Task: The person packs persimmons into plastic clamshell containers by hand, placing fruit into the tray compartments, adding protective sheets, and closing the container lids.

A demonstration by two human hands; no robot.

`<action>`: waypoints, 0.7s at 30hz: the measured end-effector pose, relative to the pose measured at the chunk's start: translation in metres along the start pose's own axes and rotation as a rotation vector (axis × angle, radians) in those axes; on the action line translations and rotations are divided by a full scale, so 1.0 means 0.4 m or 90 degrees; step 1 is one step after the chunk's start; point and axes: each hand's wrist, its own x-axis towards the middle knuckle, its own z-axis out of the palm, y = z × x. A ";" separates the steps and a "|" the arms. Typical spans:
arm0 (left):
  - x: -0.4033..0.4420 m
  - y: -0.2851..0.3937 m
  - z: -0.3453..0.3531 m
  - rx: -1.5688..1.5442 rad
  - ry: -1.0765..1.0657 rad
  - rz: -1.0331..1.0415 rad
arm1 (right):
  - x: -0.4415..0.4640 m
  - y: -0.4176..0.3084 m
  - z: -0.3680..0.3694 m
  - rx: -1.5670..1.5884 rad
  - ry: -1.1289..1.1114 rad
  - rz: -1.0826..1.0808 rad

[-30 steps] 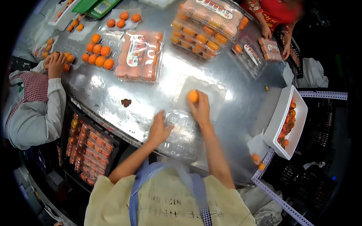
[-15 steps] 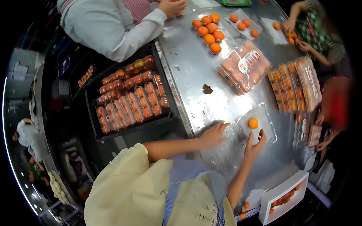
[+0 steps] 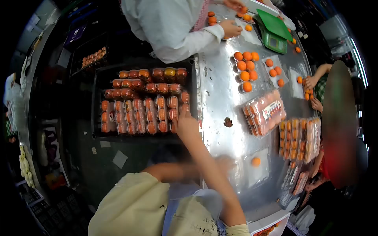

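My right hand (image 3: 186, 125) reaches across my body to the black crate (image 3: 193, 78). Its fingers are closed around the end of a clear fruit pack (image 3: 184, 97) at the crate's right side; part of that pack is hidden by the hand. Rows of similar clear packs with orange-red fruit fill the crate. My left hand (image 3: 225, 162) is over the steel table's near edge, beneath my right forearm and smeared by motion, so its fingers cannot be read. Beside it, one orange fruit (image 3: 256, 161) sits on a white sheet in a clear plastic tray (image 3: 264, 173).
Closed fruit packs (image 3: 264, 112) and a stack of packs (image 3: 299, 139) stand on the steel table (image 3: 216, 102). Farther off are loose orange fruit (image 3: 246, 65) and a green scale (image 3: 273, 29). A co-worker's sleeve (image 3: 197, 47) overhangs the far-left edge; other people work opposite.
My right hand has left the lone orange fruit and moved left to the crate. My left hand stays over the table's near edge, now blurred. The view has turned toward the crate.
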 end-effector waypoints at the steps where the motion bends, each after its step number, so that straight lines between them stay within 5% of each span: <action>1: -0.004 -0.023 0.065 -0.006 0.054 0.024 | 0.027 0.004 0.033 -0.038 -0.041 0.012; 4: -0.008 -0.080 0.230 -0.010 0.158 0.061 | 0.077 -0.017 0.090 -0.121 -0.104 0.016; 7: -0.009 -0.014 0.068 0.002 0.133 0.050 | 0.105 0.006 0.170 -0.258 0.014 -0.026; 12: -0.009 0.012 -0.024 -0.021 0.046 -0.003 | 0.148 -0.044 0.097 -0.107 -0.125 0.027; 16: -0.003 0.017 -0.048 -0.033 -0.015 -0.017 | 0.157 -0.012 0.133 -0.103 -0.087 0.039; 21: 0.010 -0.006 0.073 -0.045 -0.067 -0.066 | 0.158 -0.017 0.138 -0.044 -0.116 0.018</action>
